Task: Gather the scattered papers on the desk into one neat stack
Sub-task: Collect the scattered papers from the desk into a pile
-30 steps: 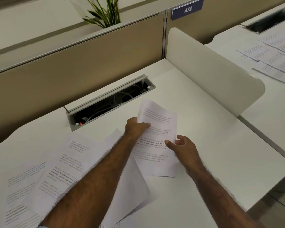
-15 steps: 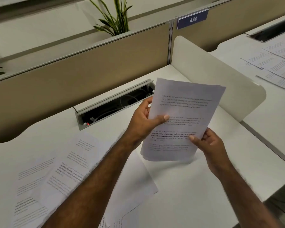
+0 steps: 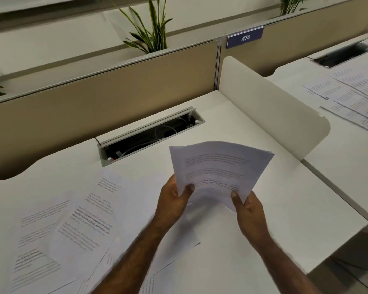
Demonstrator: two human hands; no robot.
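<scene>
Both my hands hold a small bundle of printed papers (image 3: 219, 166) upright above the white desk (image 3: 285, 209). My left hand (image 3: 174, 200) grips its lower left edge, thumb on the front. My right hand (image 3: 249, 211) grips the lower right corner. The sheets in the bundle are fanned a little at the top. Several loose printed sheets (image 3: 83, 221) lie overlapping on the desk to the left, partly under my left forearm. Another sheet edge (image 3: 151, 283) shows at the bottom.
An open cable tray (image 3: 149, 136) is sunk into the desk behind the papers. A beige partition (image 3: 115, 96) runs along the back, a white divider panel (image 3: 270, 107) on the right. The neighbouring desk holds more papers (image 3: 353, 96). A plant (image 3: 151, 30) stands behind the partition.
The bundle was lifted off the desk one second ago and raised. Since then both hands have shifted lower on it, and the sheets have fanned at the top.
</scene>
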